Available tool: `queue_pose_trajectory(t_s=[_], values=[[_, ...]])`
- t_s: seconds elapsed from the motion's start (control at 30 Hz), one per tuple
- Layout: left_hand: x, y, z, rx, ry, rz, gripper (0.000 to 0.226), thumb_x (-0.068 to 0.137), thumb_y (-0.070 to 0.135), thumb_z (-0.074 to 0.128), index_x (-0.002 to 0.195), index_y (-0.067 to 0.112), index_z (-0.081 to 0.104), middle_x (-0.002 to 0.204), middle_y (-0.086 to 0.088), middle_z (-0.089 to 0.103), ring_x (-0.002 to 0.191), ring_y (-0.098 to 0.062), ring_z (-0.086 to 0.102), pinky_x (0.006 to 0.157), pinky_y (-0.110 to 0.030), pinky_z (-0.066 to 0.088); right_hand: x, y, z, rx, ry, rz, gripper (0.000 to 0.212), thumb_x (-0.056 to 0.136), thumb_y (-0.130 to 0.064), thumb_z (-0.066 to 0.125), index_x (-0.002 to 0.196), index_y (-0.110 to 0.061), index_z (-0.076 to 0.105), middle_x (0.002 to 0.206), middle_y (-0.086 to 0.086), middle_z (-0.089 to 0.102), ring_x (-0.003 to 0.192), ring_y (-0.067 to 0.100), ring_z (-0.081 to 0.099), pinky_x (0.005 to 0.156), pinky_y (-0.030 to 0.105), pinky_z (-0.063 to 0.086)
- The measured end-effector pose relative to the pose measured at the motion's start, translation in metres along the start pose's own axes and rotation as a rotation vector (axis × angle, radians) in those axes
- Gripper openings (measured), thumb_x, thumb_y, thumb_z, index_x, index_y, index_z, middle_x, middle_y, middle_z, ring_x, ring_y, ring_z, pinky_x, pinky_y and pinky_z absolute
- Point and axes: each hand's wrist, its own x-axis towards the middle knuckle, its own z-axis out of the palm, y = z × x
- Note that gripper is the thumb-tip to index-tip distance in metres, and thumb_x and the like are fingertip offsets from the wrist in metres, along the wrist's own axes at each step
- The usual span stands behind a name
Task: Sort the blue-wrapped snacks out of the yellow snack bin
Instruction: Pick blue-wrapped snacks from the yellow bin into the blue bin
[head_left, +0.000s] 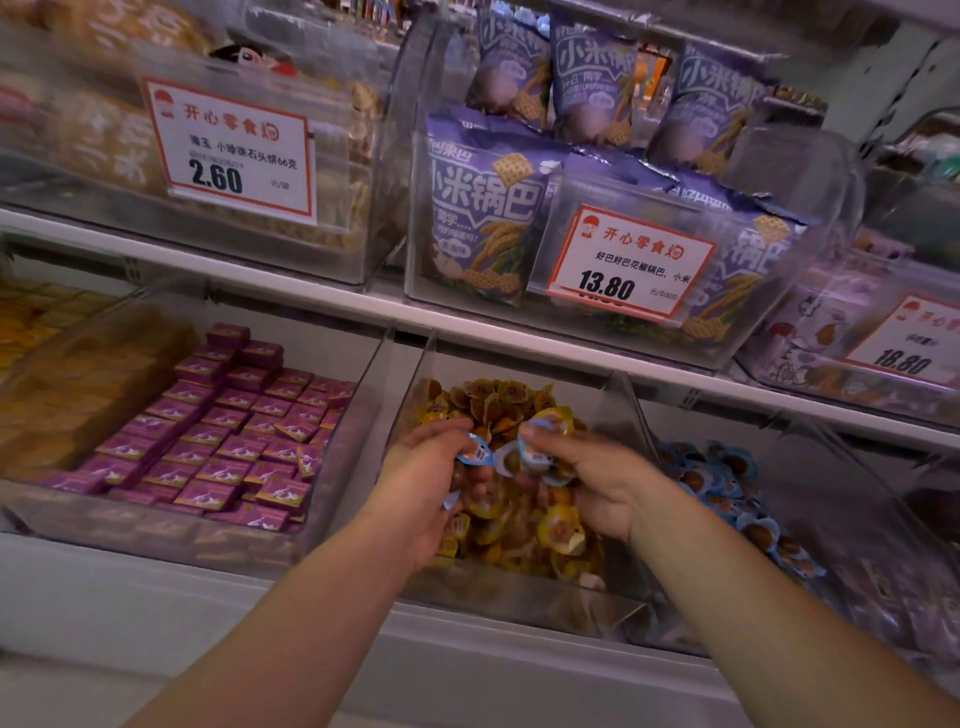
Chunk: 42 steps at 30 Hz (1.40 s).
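Both hands are working inside the clear plastic bin of yellow-wrapped snacks (511, 587), the landmark here, sitting on the lower shelf. The left hand (423, 486) is curling its fingers around a small blue-wrapped snack (474, 453), with what looks like another blue edge (451, 500) peeking out lower in the palm. The right hand (589, 480) is pinching a second blue-wrapped snack (537, 448) between fingers and thumb, just above the yellow pile. So the 2 blue pieces are lifted clear of the heap but hanging over the yellow bin, not yet out of it.

Judging by this, the picking step is in hand. Just right of the yellow bin, a neighbouring clear bin of blue-wrapped snacks (722, 486) is waiting, and that looks like the likely home. The next move is calling for carrying both catches rightward over the divider wall and letting go there, without dragging yellow wrappers along. Left of the yellow bin, purple boxed sweets (234, 441) are lying in rows.
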Motion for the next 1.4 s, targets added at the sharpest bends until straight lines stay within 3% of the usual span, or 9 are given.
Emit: queue_pose_trajectory(t_s=[0.27, 0.4, 0.6, 0.77, 0.97, 1.07, 1.17, 1.33, 1.4], values=[[0.005, -0.002, -0.003, -0.010, 0.001, -0.013, 0.027, 0.089, -0.002, 0.056, 0.111, 0.011, 0.067, 0.101, -0.025, 0.067, 0.058, -0.021, 0.065, 0.045, -0.026, 0.048, 0.020, -0.016, 0.009, 0.096, 0.069, -0.015, 0.014, 0.092, -0.004, 0.057, 0.091, 0.007, 0.066, 0.086, 0.023, 0.070, 0.067, 0.027, 0.070, 0.057, 0.032, 0.050], [0.006, -0.004, -0.002, 0.041, 0.032, -0.005, 0.013, 0.095, 0.015, 0.062, 0.106, 0.012, 0.068, 0.091, -0.021, 0.069, 0.055, -0.019, 0.063, 0.043, -0.025, 0.047, 0.016, -0.009, 0.006, 0.097, -0.011, -0.051, 0.017, 0.090, 0.004, 0.056, 0.102, 0.008, 0.068, 0.098, 0.023, 0.074, 0.085, 0.027, 0.072, 0.089, 0.040, 0.055], [0.005, -0.006, 0.000, 0.198, -0.042, -0.003, 0.035, 0.090, 0.046, 0.067, 0.102, 0.013, 0.069, 0.067, -0.006, 0.068, 0.050, -0.014, 0.057, 0.044, -0.024, 0.043, 0.002, -0.003, 0.015, 0.007, -0.192, -0.131, 0.027, 0.090, 0.012, 0.048, 0.101, 0.001, 0.069, 0.097, 0.021, 0.074, 0.081, 0.028, 0.074, 0.077, 0.038, 0.057], [0.007, -0.005, -0.002, 0.126, 0.005, 0.014, 0.012, 0.095, 0.015, 0.064, 0.102, 0.008, 0.069, 0.067, -0.010, 0.065, 0.047, -0.014, 0.053, 0.040, -0.023, 0.043, -0.006, -0.011, 0.013, -0.025, -0.291, -0.115, 0.035, 0.076, 0.011, 0.057, 0.107, -0.001, 0.068, 0.104, 0.022, 0.073, 0.102, 0.039, 0.069, 0.091, 0.045, 0.056], [0.010, -0.009, 0.001, 0.076, 0.068, 0.071, 0.012, 0.092, -0.002, 0.056, 0.094, 0.004, 0.066, 0.083, -0.019, 0.065, 0.044, -0.015, 0.053, 0.039, -0.023, 0.044, 0.002, -0.023, -0.006, -0.058, -0.078, -0.091, 0.043, 0.093, 0.013, 0.046, 0.124, -0.014, 0.059, 0.103, 0.016, 0.075, 0.090, 0.027, 0.071, 0.070, 0.043, 0.059], [0.012, -0.009, 0.000, 0.103, 0.071, 0.057, 0.014, 0.092, -0.002, 0.056, 0.095, 0.006, 0.068, 0.083, -0.021, 0.065, 0.045, -0.016, 0.054, 0.040, -0.023, 0.044, 0.001, -0.020, -0.009, -0.479, 0.098, -0.258, 0.029, 0.093, -0.001, 0.059, 0.110, -0.021, 0.071, 0.098, 0.000, 0.077, 0.079, 0.010, 0.071, 0.061, 0.025, 0.056], [0.012, -0.007, -0.001, 0.113, 0.058, 0.044, 0.014, 0.093, -0.001, 0.054, 0.097, 0.006, 0.066, 0.076, -0.019, 0.064, 0.046, -0.016, 0.054, 0.037, -0.023, 0.039, 0.005, -0.018, -0.015, -1.099, 0.256, -0.556, 0.033, 0.093, -0.012, 0.056, 0.120, -0.026, 0.068, 0.118, -0.005, 0.069, 0.104, 0.011, 0.063, 0.087, 0.022, 0.050], [0.006, -0.001, 0.000, 0.103, 0.031, 0.084, 0.014, 0.091, -0.001, 0.054, 0.090, 0.005, 0.066, 0.080, -0.017, 0.063, 0.044, -0.016, 0.047, 0.034, -0.020, 0.028, 0.020, -0.008, -0.012, -1.158, 0.212, -0.560, 0.026, 0.094, -0.029, 0.063, 0.119, -0.025, 0.069, 0.081, -0.009, 0.067, 0.066, 0.000, 0.057, 0.056, 0.013, 0.038], [0.003, -0.001, 0.000, 0.128, 0.028, 0.099, 0.014, 0.093, 0.000, 0.054, 0.093, 0.005, 0.067, 0.085, -0.018, 0.063, 0.045, -0.015, 0.047, 0.033, -0.020, 0.029, 0.030, -0.002, -0.007, -1.234, 0.220, -0.541, 0.029, 0.089, -0.043, 0.069, 0.112, -0.026, 0.072, 0.092, -0.009, 0.071, 0.078, 0.004, 0.062, 0.066, 0.019, 0.045]])
